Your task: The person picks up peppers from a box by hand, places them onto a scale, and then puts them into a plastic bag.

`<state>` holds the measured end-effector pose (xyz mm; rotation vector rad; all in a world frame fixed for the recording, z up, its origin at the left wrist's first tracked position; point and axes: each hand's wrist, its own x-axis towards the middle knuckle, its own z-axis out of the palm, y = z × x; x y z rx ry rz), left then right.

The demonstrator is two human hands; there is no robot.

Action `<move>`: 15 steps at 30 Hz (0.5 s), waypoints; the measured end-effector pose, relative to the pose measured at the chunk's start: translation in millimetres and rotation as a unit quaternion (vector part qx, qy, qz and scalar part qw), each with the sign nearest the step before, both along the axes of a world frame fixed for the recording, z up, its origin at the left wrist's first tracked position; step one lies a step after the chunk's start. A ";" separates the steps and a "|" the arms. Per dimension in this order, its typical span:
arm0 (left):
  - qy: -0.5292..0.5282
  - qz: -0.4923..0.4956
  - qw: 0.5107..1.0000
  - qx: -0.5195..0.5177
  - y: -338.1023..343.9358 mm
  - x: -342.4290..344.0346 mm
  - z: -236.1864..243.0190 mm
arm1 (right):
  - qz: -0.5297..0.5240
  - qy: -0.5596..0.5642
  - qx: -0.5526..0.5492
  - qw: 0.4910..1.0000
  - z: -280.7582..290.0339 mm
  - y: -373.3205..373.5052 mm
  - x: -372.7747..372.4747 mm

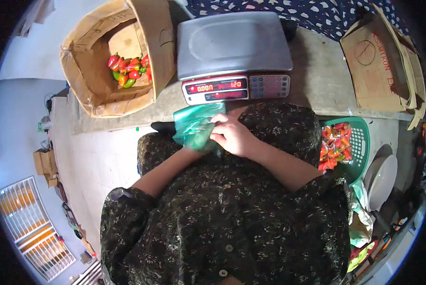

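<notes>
A thin green plastic bag (190, 118) is spread out above my lap, just in front of the scale. My left hand (198, 138) shows only dimly through the green film, which covers its fingers; whether they grip or spread is hard to make out. Fingers curled, my right hand (233, 135) pinches the right side of the bag. The digital scale (234, 45) has a bare grey weighing plate and a lit red display facing me. To the left of the scale, a cardboard box (99, 102) lies with its opening toward me, several red, orange and green peppers (132, 69) inside.
At my right stands a green plastic basket (360, 137) with bagged red peppers (335, 145). Beside it are a white bowl (383, 183) and a crumpled sack (361, 218). An opened cardboard carton (377, 71) rests at the table's right end. Dark patterned cloth (317, 14) hangs behind the scale.
</notes>
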<state>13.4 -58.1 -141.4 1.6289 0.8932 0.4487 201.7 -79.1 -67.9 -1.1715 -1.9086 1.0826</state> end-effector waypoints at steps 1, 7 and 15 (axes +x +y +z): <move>-0.013 0.000 0.999 0.053 1.2 4.0 9.0 | -0.014 0.010 0.029 0.999 -1.7 0.6 0.2; 0.061 0.040 0.986 -0.147 23.9 -3.4 -15.7 | -0.037 0.055 0.023 0.998 12.8 -2.5 3.5; 0.013 0.061 0.992 -0.112 30.8 -27.8 -13.9 | 0.038 0.119 -0.008 0.992 13.7 -2.0 5.8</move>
